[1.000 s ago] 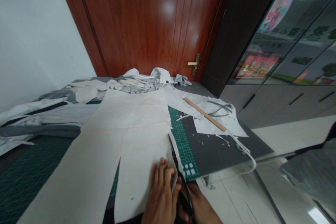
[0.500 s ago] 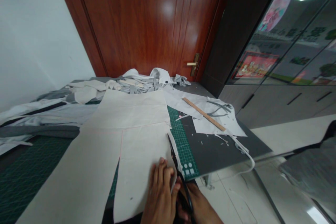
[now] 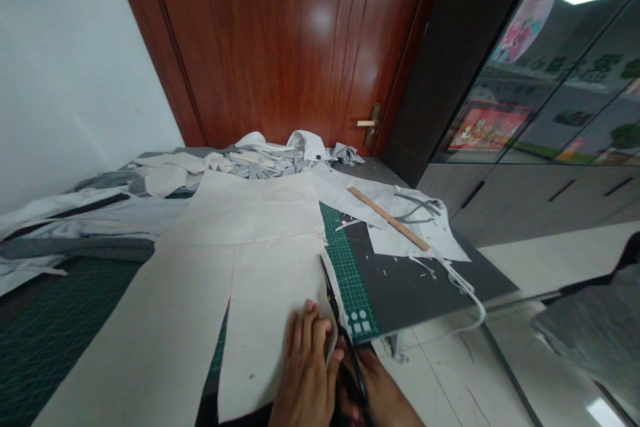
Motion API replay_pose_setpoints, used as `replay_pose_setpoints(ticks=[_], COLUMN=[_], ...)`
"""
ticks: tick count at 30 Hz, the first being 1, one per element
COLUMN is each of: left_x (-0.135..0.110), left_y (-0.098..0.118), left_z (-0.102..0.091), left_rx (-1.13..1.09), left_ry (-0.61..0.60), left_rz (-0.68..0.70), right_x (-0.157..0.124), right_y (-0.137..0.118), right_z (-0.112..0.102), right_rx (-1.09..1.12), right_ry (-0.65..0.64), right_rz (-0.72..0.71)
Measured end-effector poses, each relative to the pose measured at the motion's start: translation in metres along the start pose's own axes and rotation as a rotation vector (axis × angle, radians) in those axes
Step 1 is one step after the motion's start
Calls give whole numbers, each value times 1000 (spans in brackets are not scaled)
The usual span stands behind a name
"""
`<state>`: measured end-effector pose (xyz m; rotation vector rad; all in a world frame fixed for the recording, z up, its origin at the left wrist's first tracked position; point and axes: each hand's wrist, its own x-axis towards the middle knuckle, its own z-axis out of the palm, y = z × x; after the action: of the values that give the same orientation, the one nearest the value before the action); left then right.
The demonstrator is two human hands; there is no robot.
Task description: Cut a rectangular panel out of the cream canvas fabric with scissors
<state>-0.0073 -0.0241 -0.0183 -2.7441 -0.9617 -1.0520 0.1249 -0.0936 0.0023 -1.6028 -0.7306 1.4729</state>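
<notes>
**A:** We're at the near edge of the green cutting mat [image 3: 353, 287], and the left hand [image 3: 305, 373] is down flat on the pale fabric panel [image 3: 270, 327], fingers [image 3: 307, 327] spread wide, pinning it in place.

**B:** And the right hand [image 3: 377, 397] is closed around the black scissors [image 3: 347, 360], low at the near edge of our view. The blades [image 3: 330, 297] point far along the panel's right edge, just beside the left hand.

**A:** What's changed for us over the last second? Almost nothing! Both hands and the scissors sit just where they were.

**B:** So the panel stays put across the mat, with a pink marked line [image 3: 233, 293] running along its left side.

**A:** Further right we've got a wooden ruler [image 3: 387, 217] lying on white fabric offcuts [image 3: 425, 233], beside a dark grey board [image 3: 415, 280], and far off, a heap of pale scraps [image 3: 265, 163] in front of the red-brown wooden door [image 3: 265, 33].
</notes>
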Motion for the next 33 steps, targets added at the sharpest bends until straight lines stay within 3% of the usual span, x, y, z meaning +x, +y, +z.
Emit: replay_pose_setpoints(ticks=[6,11,16,23,28,33], left_x=[-2,4,7,6,7,7], left_y=[3,2,1,1,1,1], left_z=[7,-3,-12,-12,-11,-10], left_rx=[37,34,58,81,33,2], left_ry=[60,13,-16,20,-33,-6], left_rz=[5,8,58,56,33,14], right_x=[0,6,6,7,8,9], right_y=[-1,8,8,13,17,15], right_z=[-1,-7,-2,-8,-10,-8], right_rx=[46,68,118,88,80,64], right_ry=[-4,-33,23,-24,-30,-33], right_rz=[18,38,37,34,8,57])
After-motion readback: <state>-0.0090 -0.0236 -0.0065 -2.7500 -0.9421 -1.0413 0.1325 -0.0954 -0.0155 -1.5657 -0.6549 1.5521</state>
